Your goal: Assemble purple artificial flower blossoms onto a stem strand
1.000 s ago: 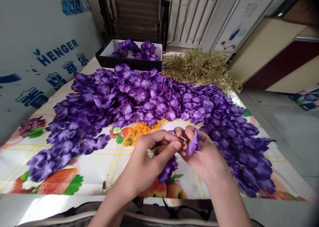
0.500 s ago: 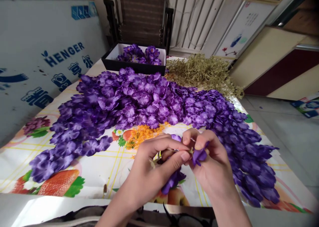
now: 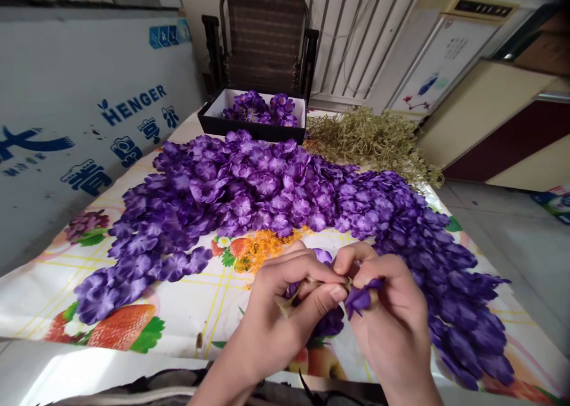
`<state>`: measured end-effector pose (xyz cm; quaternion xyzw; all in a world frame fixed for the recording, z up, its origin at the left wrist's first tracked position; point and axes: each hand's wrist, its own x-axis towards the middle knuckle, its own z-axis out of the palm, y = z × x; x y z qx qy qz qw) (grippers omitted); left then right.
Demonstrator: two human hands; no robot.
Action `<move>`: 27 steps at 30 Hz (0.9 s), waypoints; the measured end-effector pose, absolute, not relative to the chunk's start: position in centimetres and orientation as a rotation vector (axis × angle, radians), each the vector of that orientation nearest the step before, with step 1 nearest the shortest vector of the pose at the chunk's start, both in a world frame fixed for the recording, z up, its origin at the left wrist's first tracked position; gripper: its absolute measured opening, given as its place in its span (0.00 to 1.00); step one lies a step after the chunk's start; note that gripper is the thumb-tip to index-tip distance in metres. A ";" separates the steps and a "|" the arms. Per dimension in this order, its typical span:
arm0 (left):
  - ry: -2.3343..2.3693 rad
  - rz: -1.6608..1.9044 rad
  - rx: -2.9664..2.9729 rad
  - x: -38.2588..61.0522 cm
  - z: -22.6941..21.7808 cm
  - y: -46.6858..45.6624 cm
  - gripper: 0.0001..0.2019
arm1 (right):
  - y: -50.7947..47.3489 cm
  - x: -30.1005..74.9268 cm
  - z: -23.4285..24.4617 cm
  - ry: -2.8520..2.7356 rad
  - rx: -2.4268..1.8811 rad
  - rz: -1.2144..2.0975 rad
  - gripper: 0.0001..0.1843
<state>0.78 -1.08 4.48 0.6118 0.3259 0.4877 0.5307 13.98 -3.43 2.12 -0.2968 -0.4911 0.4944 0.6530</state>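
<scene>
Just above the near side of the table my two hands meet. My left hand [image 3: 285, 305] pinches a thin pale-green stem [image 3: 288, 303] between thumb and index finger. The fingers of my right hand [image 3: 394, 302] are closed on a purple artificial flower [image 3: 358, 298], right where the stem ends. More purple petals [image 3: 329, 323] show beneath and behind the hands, partly hidden. Beyond my fingers lies a small heap of orange flower centres [image 3: 262, 249]. A wide pile of loose purple petal pieces [image 3: 258, 186] curves around the hands.
A black box [image 3: 249, 130] with a white inside holds finished-looking purple flowers at the back. Beside it sits a tangle of greenish stems [image 3: 369, 136]. A printed tablecloth [image 3: 178, 305] covers the table; a white freezer [image 3: 53, 85] borders the left, a chair [image 3: 265, 44] the far side.
The whole scene has shifted slightly right and down as the head turned. Both hands stay together on the flower and stem, with the fingertips a little closer together.
</scene>
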 end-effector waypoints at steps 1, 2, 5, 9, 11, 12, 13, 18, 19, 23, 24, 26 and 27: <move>0.777 1.158 1.449 0.8 4.5 -1.1 0.05 | -3.4 13.9 2.1 -1.115 -0.678 1.123 0.02; 0.775 1.155 1.438 0.8 4.5 -1.2 0.05 | -3.4 13.8 2.1 -1.114 -0.681 1.126 0.03; 0.761 1.140 1.399 0.7 4.5 -1.3 0.04 | -3.4 13.7 2.1 -1.095 -0.691 1.149 0.04; 0.748 1.096 1.346 0.4 4.6 -1.1 0.06 | -3.2 13.6 2.0 -1.074 -0.690 1.202 0.01; 0.797 1.051 1.344 0.3 4.5 -0.8 0.07 | -2.9 13.6 1.9 -1.029 -0.704 1.229 0.02; 0.837 1.028 1.349 0.2 4.5 -0.6 0.07 | -2.7 13.7 1.8 -0.992 -0.727 1.252 0.03; 0.882 1.009 1.356 0.1 4.4 -0.4 0.07 | -2.4 13.7 1.6 -0.954 -0.759 1.289 0.03; 0.960 0.992 1.385 0.2 4.1 0.3 0.08 | -1.6 14.1 1.2 -0.796 -0.814 1.513 0.06; 0.947 0.991 1.371 0.3 4.0 0.3 0.08 | -1.5 14.1 1.2 -0.783 -0.791 1.543 0.06; 0.869 0.967 1.178 0.6 3.8 0.5 0.06 | -1.3 14.3 1.5 -0.756 -0.661 1.634 0.10; 0.848 0.959 1.124 0.6 3.7 0.6 0.05 | -1.2 14.4 1.5 -0.759 -0.633 1.646 0.11; 0.805 0.938 1.041 0.6 3.5 0.7 0.04 | -1.3 14.4 1.8 -0.767 -0.609 1.657 0.12; 0.783 0.925 1.009 0.6 3.5 0.8 0.04 | -1.3 14.4 1.9 -0.762 -0.611 1.655 0.11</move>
